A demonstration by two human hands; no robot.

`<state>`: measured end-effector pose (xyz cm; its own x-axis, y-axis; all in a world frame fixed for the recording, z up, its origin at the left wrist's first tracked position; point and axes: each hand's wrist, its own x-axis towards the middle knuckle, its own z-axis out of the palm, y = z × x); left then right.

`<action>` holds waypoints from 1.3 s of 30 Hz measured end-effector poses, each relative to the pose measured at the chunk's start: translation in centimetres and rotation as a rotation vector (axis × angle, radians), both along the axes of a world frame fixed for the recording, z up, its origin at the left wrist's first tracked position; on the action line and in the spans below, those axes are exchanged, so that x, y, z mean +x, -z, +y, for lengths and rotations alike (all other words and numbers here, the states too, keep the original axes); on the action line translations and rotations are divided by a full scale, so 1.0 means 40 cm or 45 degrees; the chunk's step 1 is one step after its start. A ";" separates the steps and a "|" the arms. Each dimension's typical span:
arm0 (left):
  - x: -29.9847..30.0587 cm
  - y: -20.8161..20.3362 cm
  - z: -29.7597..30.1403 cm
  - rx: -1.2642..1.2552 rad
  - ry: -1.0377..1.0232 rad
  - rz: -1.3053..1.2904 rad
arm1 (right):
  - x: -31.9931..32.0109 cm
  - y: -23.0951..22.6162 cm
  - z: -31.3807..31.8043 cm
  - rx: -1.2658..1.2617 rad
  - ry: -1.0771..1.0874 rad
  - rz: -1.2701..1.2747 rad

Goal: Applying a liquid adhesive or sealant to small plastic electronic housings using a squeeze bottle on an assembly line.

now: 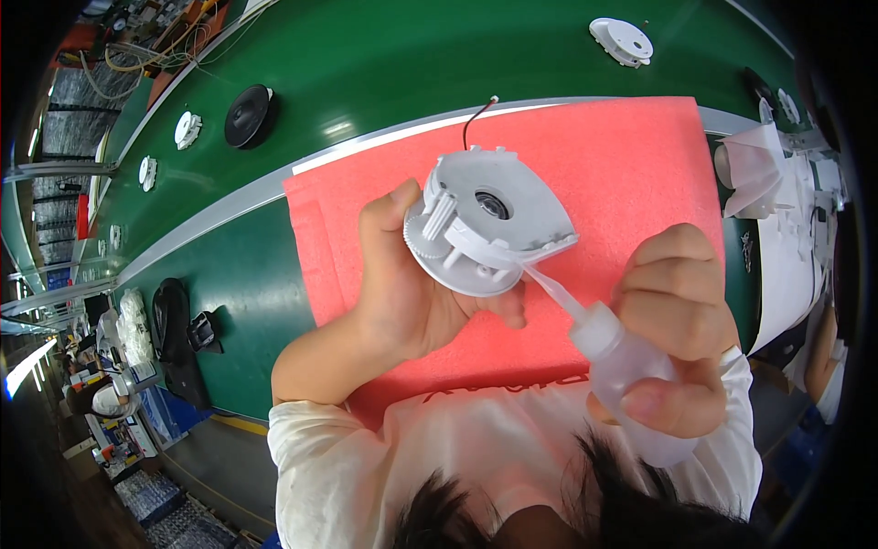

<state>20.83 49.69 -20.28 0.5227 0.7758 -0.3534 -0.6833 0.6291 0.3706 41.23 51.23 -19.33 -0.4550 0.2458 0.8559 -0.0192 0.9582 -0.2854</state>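
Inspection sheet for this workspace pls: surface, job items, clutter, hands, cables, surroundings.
Surface: pink foam sheet on green worktop.
Job items: white plastic housing with toothed gear; translucent squeeze bottle, nozzle tip at the housing's lower edge, contact unclear.
Clutter: black round part and white disc-like part beyond the foam.
Hands: left hand holds the housing; right hand grips the bottle.
Cables: thin dark lead with small connector, rising behind the housing; loose wires upper left.
Surroundings: another person's arm, right edge.

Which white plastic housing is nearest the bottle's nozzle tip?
The white housing in the left hand, above the pink sheet; those on the green surface lie unheld, away from the nozzle.
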 end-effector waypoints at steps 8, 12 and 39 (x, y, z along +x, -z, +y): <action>0.006 -0.007 -0.003 -0.056 -0.052 -0.272 | 0.004 0.001 0.001 0.033 -0.024 -0.006; -0.002 -0.006 -0.003 -0.059 -0.034 -0.233 | 0.000 0.002 0.000 0.021 0.003 0.002; -0.051 -0.016 0.367 1.026 -0.207 1.593 | -0.025 -0.041 0.033 -0.097 -0.155 0.109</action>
